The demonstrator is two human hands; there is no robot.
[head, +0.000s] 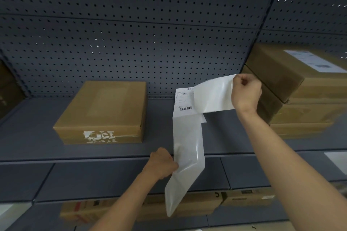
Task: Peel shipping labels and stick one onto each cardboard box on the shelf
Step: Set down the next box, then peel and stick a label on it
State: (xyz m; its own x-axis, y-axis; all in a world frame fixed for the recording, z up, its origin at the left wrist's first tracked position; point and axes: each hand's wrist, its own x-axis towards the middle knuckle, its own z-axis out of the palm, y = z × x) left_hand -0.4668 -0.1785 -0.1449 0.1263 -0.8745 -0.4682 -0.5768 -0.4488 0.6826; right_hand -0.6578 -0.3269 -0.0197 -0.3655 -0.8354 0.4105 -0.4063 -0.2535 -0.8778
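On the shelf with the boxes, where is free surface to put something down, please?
The shelf is bare left of the lone flat box, and again between that box and the stacked boxes at right, though the label strip held by the left hand and right hand hangs before that gap. The right end is crowded.

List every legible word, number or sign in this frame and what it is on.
None reads clearly.
Label in the hands: barcodes and fine print, too small.
Label on right stack's top box: blurred.
Left box: torn label remnant, no text.
Lower boxes: marks blurred.
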